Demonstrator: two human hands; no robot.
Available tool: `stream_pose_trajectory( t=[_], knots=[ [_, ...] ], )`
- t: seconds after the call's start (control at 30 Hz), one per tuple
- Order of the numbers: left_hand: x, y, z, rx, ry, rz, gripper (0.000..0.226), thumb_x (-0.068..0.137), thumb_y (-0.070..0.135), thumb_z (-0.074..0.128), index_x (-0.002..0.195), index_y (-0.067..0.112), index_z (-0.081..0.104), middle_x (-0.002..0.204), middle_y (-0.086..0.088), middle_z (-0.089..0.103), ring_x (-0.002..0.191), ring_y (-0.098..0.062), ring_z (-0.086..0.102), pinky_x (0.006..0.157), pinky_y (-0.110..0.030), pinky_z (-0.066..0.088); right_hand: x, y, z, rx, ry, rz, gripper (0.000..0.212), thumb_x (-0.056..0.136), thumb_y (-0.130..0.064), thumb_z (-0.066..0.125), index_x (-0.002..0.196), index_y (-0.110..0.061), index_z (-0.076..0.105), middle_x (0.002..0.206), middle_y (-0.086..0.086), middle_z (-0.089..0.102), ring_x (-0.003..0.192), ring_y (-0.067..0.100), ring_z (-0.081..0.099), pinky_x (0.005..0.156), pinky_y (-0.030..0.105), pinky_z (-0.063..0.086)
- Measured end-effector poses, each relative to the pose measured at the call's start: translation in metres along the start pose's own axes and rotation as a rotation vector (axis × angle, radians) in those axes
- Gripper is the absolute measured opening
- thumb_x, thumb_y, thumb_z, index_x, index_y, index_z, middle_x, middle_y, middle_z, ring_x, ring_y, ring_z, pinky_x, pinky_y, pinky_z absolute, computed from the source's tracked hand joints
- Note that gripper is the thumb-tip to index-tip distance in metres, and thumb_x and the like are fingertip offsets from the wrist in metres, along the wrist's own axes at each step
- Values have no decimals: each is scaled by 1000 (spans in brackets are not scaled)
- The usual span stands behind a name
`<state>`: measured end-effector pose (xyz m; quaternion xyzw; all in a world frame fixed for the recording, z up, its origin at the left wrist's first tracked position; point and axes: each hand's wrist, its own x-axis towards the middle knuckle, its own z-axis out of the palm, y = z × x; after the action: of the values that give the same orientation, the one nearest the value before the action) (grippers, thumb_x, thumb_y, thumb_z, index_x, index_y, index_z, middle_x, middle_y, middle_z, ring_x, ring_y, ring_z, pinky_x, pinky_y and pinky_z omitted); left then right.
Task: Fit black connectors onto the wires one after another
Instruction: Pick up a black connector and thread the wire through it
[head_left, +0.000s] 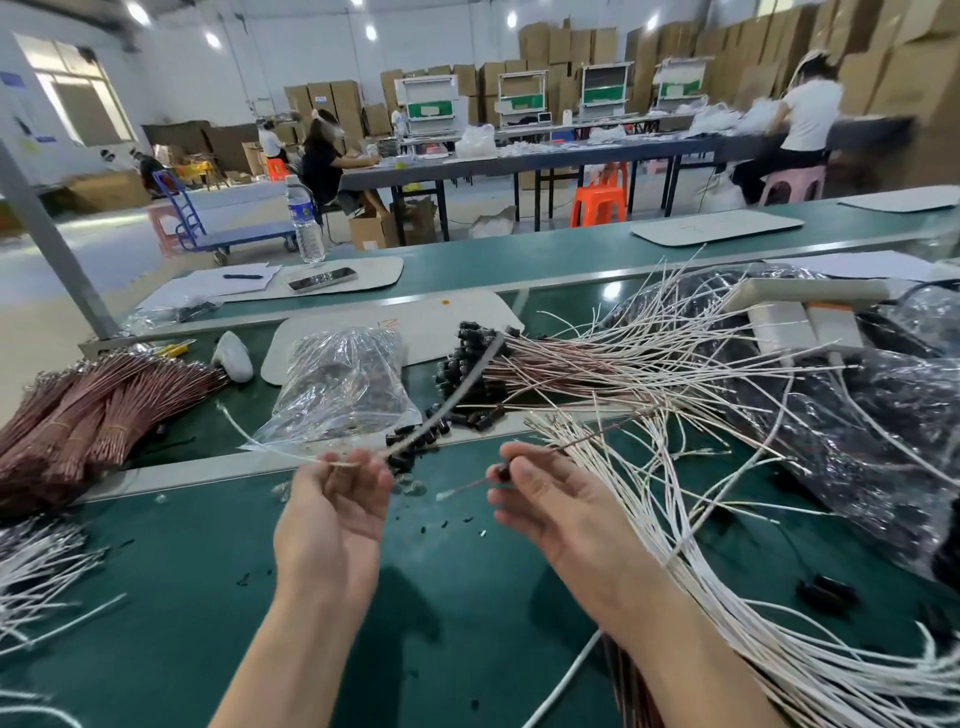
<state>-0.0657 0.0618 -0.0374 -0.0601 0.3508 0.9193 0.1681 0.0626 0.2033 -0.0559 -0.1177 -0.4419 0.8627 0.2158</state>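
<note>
The blue label on the water bottle (305, 218) at the far side of the green bench (457, 597) is too small for me to read. The red scrawl on the white board (457, 317) can't be made out either. A clear plastic bag (343, 384) lies in front of that board with dark pieces inside. Loose connectors (410, 447) are scattered just beside it, near the left hand. Over on the right, big crinkled plastic bags (857, 415) hold dark contents I can't tell apart. Cardboard boxes (571, 47) are stacked along the back wall. The left hand (332, 504) is raised palm up, its fingertips pinched together on a white wire (311, 459) that trails off to the left. The right hand (540, 499) pinches a black connector (503, 472) between thumb and forefinger. The connector sits on a thin wire (467, 487) that runs back toward the spread of white wires (727, 597). The two hands are apart, above the bench. Bundles of brown wires (78, 415) lie at the left.
</note>
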Motion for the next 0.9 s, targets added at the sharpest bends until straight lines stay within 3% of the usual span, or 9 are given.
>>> stream_pose_trajectory(
  t=[0.23, 0.33, 0.47, 0.6, 0.67, 0.73, 0.8, 0.9],
  knots=[
    [0, -23, -24, 272, -2, 59, 18, 107, 13, 37, 99, 14, 53, 65, -6, 68, 53, -16, 64, 47, -28, 55, 3, 12, 2, -66, -18, 47, 19, 84, -19, 68, 98, -15, 80, 115, 13, 74, 90, 20, 73, 75, 26, 60],
    [-3, -23, -27, 293, -19, 70, 17, 108, 17, 42, 101, 14, 57, 69, -7, 70, 56, -15, 65, 47, -29, 55, 3, 9, 1, 70, 22, 47, 25, 85, -15, 64, 108, -7, 70, 115, 17, 74, 85, 23, 75, 68, 26, 61],
    [-3, -21, -26, 212, -10, 12, 14, 106, 18, 47, 103, 13, 60, 75, -7, 73, 55, -14, 65, 48, -26, 55, 3, 5, 1, 198, 42, 51, 26, 82, -11, 63, 106, -2, 67, 108, 24, 73, 81, 25, 76, 69, 27, 63],
    [-10, -31, -20, 253, -160, -79, 21, 99, 27, 57, 107, 9, 63, 99, -13, 77, 69, -18, 71, 55, -27, 57, 5, 9, 1, 206, 66, 41, 26, 80, -10, 63, 104, -1, 66, 97, 23, 75, 78, 25, 76, 66, 26, 62],
    [-15, -40, -17, 323, -254, -116, 35, 86, 34, 63, 108, 6, 65, 99, -15, 75, 74, -22, 72, 58, -30, 58, 8, 12, 1, 172, 89, 27, 24, 79, -11, 64, 102, -2, 65, 92, 22, 75, 74, 23, 76, 64, 25, 61],
    [-19, -47, -18, 395, -338, -136, 40, 79, 37, 68, 104, 5, 66, 93, -17, 73, 73, -23, 70, 59, -31, 58, 11, 14, -1, 118, 101, 7, 23, 80, -14, 64, 100, -4, 66, 89, 19, 75, 72, 22, 75, 63, 24, 60],
    [-20, -49, -20, 451, -400, -112, 32, 78, 38, 71, 91, 10, 71, 89, -16, 72, 72, -23, 69, 60, -30, 57, 12, 15, -3, 60, 112, -18, 24, 80, -16, 65, 102, -5, 66, 90, 18, 75, 74, 20, 75, 64, 23, 60],
    [-18, -48, -23, 463, -368, -34, 22, 81, 34, 69, 84, 12, 69, 87, -10, 71, 71, -20, 69, 59, -28, 56, 14, 15, -6, 15, 130, -50, 27, 81, -19, 65, 105, -6, 66, 93, 17, 76, 77, 20, 74, 66, 23, 59]
  ],
)
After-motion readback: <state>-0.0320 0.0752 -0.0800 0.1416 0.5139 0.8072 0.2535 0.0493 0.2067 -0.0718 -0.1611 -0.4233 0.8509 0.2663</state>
